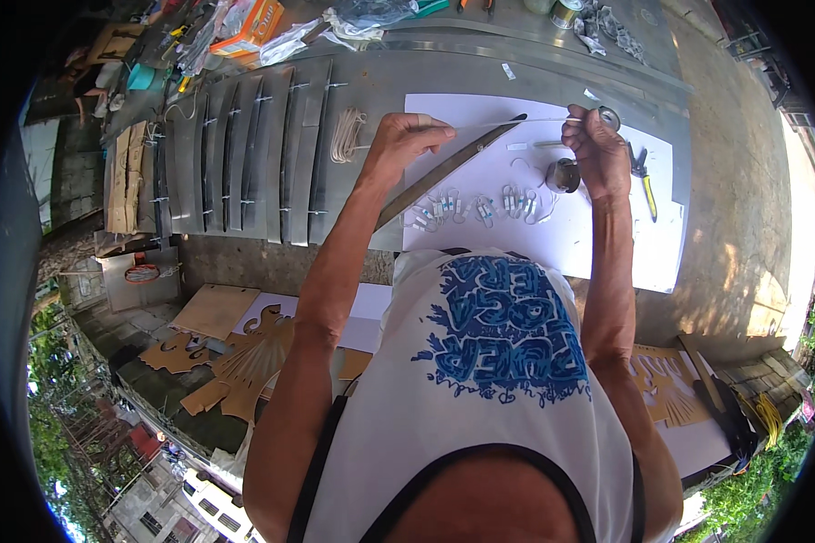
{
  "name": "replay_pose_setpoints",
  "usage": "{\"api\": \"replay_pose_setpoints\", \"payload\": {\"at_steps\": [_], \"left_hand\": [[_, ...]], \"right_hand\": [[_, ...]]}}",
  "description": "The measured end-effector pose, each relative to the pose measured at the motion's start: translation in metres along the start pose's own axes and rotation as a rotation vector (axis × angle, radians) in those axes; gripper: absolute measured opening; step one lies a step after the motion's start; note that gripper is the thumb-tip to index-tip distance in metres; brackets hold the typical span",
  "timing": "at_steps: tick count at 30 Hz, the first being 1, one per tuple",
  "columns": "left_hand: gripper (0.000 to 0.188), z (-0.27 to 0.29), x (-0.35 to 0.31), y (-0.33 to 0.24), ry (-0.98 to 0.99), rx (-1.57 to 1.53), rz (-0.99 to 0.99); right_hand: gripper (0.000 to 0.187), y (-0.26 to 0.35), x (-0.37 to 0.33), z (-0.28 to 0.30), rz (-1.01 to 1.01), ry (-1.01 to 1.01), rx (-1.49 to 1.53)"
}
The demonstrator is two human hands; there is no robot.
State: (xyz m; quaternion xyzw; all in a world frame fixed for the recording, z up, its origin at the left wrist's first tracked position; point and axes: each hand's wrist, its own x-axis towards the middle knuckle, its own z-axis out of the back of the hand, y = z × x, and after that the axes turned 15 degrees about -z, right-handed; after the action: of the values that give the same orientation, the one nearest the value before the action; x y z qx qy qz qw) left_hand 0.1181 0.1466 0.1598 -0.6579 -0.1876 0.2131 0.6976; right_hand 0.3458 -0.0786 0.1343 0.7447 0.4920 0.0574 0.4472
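Between my hands a thin white strand [516, 121] is drawn nearly straight above the white sheet [625, 249]. My left hand [406, 143] pinches its left end. My right hand [599, 152] is closed on the other end, with a small silvery round roll [610, 118] at its fingertips; whether the strand comes off it, I cannot tell. A long narrow metal bar [462, 169] lies slantwise beneath the strand. Beside my right hand are a dark round tin [563, 176] and yellow-handled pliers [647, 185]. Nearer to me lie several small looped clear-and-white pieces [519, 201].
On the left, several long metal strips [272, 154] lie side by side, with a coil of white cord [346, 136] next to them. An orange box [250, 32] and plastic bags stand at the far edge. Behind me lie cut brown boards [254, 362].
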Motion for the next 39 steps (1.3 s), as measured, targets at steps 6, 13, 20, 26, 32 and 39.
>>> {"api": "replay_pose_setpoints", "payload": {"at_steps": [6, 13, 20, 26, 32, 39], "left_hand": [[0.017, 0.012, 0.003, 0.015, -0.035, -0.016, 0.012], [0.017, 0.015, 0.008, 0.031, -0.075, 0.07, -0.006], [0.018, 0.011, 0.014, 0.03, -0.125, 0.066, 0.028], [0.022, 0.007, 0.021, 0.032, -0.082, 0.036, 0.006], [0.022, 0.001, 0.024, 0.036, -0.008, 0.018, -0.01], [0.018, 0.001, 0.025, 0.039, 0.078, 0.044, 0.056]], "right_hand": [[0.035, 0.019, 0.008, 0.026, 0.015, -0.021, -0.025], [0.03, 0.013, 0.015, 0.036, -0.024, -0.137, -0.151], [0.041, 0.014, 0.027, 0.036, -0.018, -0.097, -0.105], [0.042, 0.018, 0.033, 0.041, -0.022, -0.129, -0.076], [0.045, 0.031, 0.035, 0.049, -0.065, -0.101, -0.135], [0.049, 0.039, 0.04, 0.046, -0.169, -0.082, -0.157]]}}
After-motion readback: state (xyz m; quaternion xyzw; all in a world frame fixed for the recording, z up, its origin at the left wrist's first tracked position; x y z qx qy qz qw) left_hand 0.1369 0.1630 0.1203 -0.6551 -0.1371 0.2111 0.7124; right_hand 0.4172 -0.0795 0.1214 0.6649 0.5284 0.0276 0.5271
